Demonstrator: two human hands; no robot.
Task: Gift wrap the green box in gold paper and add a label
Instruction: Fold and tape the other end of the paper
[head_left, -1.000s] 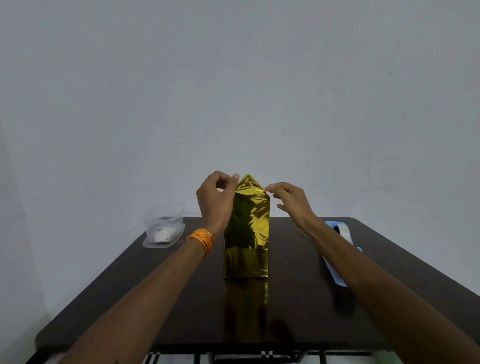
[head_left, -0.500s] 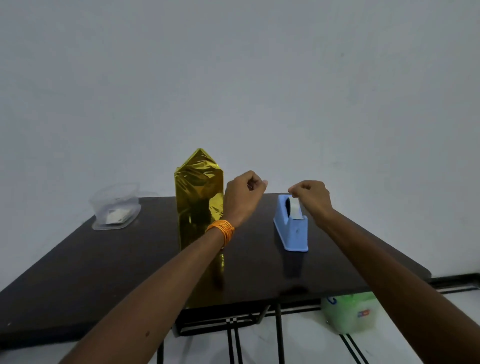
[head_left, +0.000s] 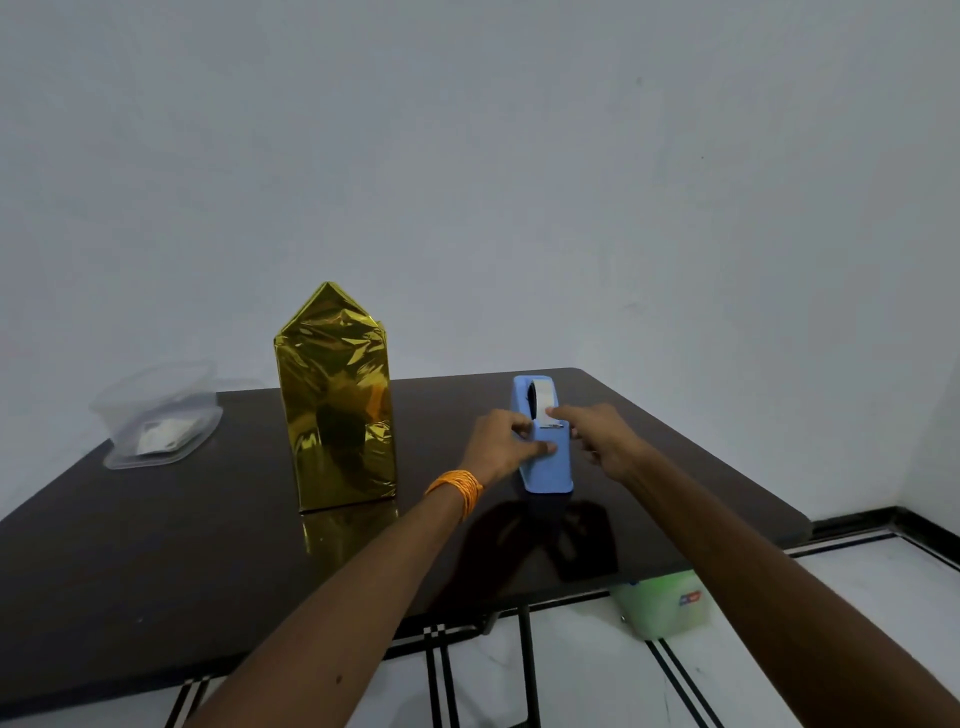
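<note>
The tape dispenser (head_left: 548, 473) has just been taken in hand: the left hand (head_left: 498, 444) is clamped round its blue body, thumb laid across the top, where half a second ago that hand was held up as an empty fist just left of it. The right hand (head_left: 602, 441) is brought down on the dispenser's right side, its forefinger (head_left: 563, 413) laid on the free end of the tape (head_left: 543, 392) at the cutter; whether the strip is pinched from beneath by the thumb cannot be told, since the thumb is hidden. A second ago both hands were seen up at the peak of the gold-wrapped box (head_left: 337, 415), and that has been let go. It is now left standing upright on the table (head_left: 156, 571), well to the left of the dispenser, untouched, with its top flap sticking up in a point (not folded flat, no tape to be seen on it). So the wrapping is judged nearly finished, and a strip is probably being drawn to seal that top fold. No label can be made out on the box. Further left of the dispenser, beyond the box, a clear plastic tub (head_left: 156, 415) is seen at the table's far edge.
</note>
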